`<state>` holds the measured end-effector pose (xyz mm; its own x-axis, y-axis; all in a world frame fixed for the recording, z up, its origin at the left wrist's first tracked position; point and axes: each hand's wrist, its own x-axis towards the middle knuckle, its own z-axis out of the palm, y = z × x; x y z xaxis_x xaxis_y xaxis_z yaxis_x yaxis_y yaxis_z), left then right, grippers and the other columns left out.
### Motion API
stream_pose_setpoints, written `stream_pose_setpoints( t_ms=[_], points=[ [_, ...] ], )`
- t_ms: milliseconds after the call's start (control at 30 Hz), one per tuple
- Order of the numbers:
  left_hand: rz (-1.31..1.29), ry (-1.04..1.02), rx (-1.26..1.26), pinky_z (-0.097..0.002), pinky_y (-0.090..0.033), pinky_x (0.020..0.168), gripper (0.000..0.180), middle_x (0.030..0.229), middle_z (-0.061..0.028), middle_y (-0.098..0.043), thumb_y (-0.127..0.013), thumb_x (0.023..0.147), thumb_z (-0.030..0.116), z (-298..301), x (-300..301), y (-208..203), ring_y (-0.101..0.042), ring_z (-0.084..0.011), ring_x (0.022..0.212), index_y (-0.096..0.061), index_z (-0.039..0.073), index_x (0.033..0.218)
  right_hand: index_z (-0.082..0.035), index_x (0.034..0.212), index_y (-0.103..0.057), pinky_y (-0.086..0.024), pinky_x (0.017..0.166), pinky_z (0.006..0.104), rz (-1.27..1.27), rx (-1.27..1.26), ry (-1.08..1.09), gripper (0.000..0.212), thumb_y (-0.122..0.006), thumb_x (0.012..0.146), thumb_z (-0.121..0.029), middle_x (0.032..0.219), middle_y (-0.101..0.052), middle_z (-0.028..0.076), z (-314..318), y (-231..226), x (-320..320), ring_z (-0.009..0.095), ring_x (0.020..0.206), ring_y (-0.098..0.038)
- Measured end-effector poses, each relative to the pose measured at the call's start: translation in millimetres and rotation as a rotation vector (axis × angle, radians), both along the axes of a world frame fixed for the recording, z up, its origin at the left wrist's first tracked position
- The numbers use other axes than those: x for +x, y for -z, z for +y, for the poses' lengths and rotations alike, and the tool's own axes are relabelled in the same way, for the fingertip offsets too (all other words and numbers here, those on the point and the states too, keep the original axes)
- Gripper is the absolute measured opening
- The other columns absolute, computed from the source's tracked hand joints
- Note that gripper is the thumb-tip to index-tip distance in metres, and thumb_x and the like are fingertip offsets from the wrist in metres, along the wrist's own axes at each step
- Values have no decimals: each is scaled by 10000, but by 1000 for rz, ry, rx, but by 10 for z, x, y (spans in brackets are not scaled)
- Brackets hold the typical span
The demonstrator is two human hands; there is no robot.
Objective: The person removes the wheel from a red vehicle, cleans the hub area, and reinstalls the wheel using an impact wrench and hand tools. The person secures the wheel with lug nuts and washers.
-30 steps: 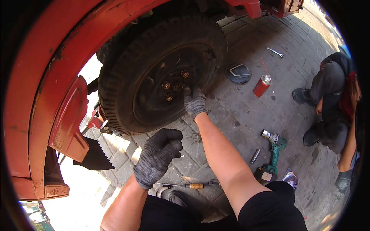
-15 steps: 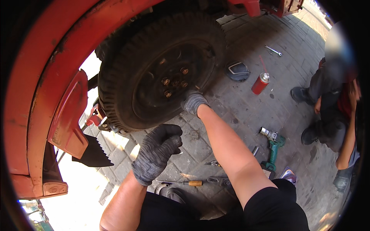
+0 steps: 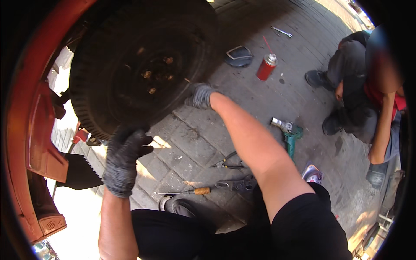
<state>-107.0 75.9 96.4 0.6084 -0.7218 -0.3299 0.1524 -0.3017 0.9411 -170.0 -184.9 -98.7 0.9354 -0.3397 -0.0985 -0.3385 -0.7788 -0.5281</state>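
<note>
A large black-tyred wheel (image 3: 130,102), with several rusty-gold nuts around its hub, stands at the upper left under a red vehicle. My right hand (image 3: 200,96), in a grey knitted glove, is at the tyre's lower right edge. Its fingertips are lost in the dark there. Also gloved, my left hand (image 3: 121,167) is raised at the tyre's bottom edge with its fingers apart and nothing seen in it. Whether its upper fingers touch the rubber is too dark to tell.
Red bodywork (image 3: 43,130) borders the left. On the paving lie a red spray can (image 3: 266,68), a dark cap (image 3: 239,57), a wrench (image 3: 281,31), a green impact wrench (image 3: 289,138), pliers (image 3: 229,163) and a screwdriver (image 3: 201,190). Another person (image 3: 355,86) crouches at right.
The view has swung, so everything sits further left and higher. My right hand has moved outward to the tyre's edge. My left hand's curled fingers have spread.
</note>
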Motion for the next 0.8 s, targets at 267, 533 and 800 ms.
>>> stream_pose_setpoints(
  t_ms=[267,533,800],
  points=[
    [-44,96,-88,-313,-529,759,365,1090,-99,-623,-642,878,290,-73,-193,-96,-623,-175,896,-593,32,1132,7,823,-664,-517,511,384,629,-94,224,326,-564,827,-303,696,-644,136,-1269,-486,-1505,248,571,-632],
    [-92,40,106,-316,-533,767,351,1074,-100,-623,-593,903,262,-120,-136,-10,-628,-181,891,-564,23,1158,-18,1042,-667,-496,821,363,633,419,931,438,-716,740,-331,994,-684,174,-320,324,-3992,269,869,-631],
    [-109,277,256,-303,-518,750,303,1008,-90,-635,-603,882,213,-478,-504,327,-612,-168,868,-587,9,1106,-47,1240,-496,-466,888,372,108,363,1056,586,-706,758,-305,1121,-623,175,304,1100,-4322,326,1015,-599]
  ],
)
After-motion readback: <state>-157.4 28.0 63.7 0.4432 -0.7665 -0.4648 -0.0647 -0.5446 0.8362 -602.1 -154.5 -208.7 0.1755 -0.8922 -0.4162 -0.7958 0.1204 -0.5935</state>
